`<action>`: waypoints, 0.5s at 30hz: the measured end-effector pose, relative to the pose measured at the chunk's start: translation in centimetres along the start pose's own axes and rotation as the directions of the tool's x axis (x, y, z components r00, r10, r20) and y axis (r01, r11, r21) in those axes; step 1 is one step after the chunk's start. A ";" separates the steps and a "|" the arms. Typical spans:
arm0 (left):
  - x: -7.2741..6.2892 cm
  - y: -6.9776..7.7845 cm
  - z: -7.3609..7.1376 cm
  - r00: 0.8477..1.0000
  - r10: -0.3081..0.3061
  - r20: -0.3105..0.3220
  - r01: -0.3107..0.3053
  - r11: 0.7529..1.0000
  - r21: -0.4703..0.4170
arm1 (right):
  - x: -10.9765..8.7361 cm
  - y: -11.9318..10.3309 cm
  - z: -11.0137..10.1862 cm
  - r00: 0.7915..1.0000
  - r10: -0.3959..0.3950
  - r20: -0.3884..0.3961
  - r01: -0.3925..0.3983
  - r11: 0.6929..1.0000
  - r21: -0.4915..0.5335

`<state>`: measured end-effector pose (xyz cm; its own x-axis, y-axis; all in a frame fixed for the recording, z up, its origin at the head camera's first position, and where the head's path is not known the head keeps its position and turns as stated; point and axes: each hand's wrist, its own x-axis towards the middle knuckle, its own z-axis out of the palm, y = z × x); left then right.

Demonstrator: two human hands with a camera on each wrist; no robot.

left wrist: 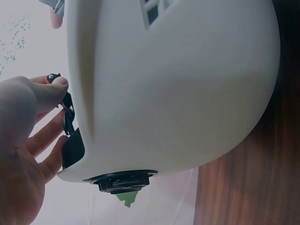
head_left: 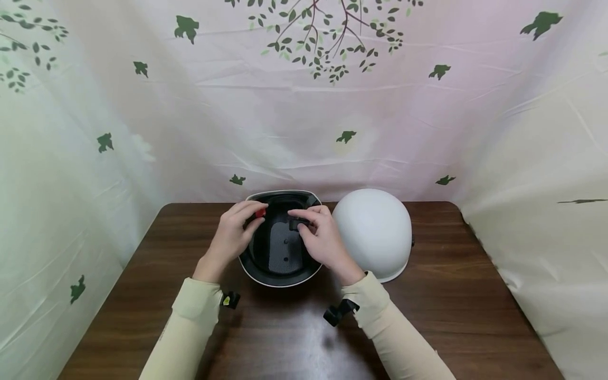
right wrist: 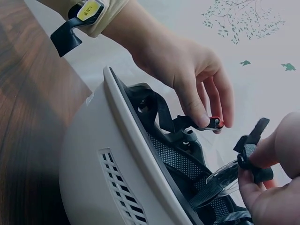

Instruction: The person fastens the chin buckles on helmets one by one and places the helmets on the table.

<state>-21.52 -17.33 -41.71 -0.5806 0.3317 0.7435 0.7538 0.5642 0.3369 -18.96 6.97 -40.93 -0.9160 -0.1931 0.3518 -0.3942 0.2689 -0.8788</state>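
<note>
So there's a white helmet point(head_left: 281, 281) with its open side up, right around the middle of the head view, toward the far edge of a brown wood table point(head_left: 456, 301). Both hands are over its opening. The left hand point(head_left: 233, 228) has a red clip point(head_left: 260, 213) pinched between thumb and fingers on the left side of the opening, and in the right wrist view a black strap point(right wrist: 164, 115) runs from that clip down to the helmet. The right hand point(head_left: 324, 236) pinches a black buckle point(head_left: 294, 224) on the right side of the opening, with a gap between it and the clip. Inside, there's a grey mesh liner point(head_left: 285, 248). Something see-through hangs by the buckle at lower right in the right wrist view, maybe a plastic cover, but I honestly can't tell from that angle. The shell has a slotted vent point(right wrist: 123, 187), bottom left of that view, and a black knob point(left wrist: 124, 180) shows at the bottom of the left wrist view. Just right of the helmet sits a white dome point(head_left: 372, 232), rounded side up. Behind everything hangs a pale cloth point(head_left: 285, 126) with green leaf and bird prints.
</note>
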 end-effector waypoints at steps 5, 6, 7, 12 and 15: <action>0.0 0.1 0.0 1.000 -0.013 0.020 0.013 1.000 0.012 | 0.1 0.2 0.0 1.000 -0.013 -0.008 0.013 1.000 -0.024; 0.0 0.1 0.1 1.000 -0.015 0.021 0.015 1.000 0.013 | 0.2 0.2 0.0 1.000 -0.018 -0.012 0.018 1.000 -0.025; 0.0 0.1 0.1 1.000 -0.019 0.023 0.018 1.000 0.013 | 0.2 0.3 0.0 1.000 -0.023 -0.016 0.022 0.999 -0.023; -0.1 0.0 0.4 0.999 -0.026 0.024 0.026 1.000 0.003 | 0.2 0.3 0.0 1.000 -0.016 -0.027 0.016 1.000 0.007; -0.2 -0.1 0.5 0.999 -0.032 0.024 0.032 0.999 -0.002 | 0.1 0.2 -0.1 1.000 0.009 -0.018 -0.009 0.999 0.034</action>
<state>-21.65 -17.05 -42.21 -0.6114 0.3314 0.7186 0.7356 0.5727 0.3618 -19.12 7.07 -41.01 -0.9207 -0.1734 0.3496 -0.3836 0.2380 -0.8923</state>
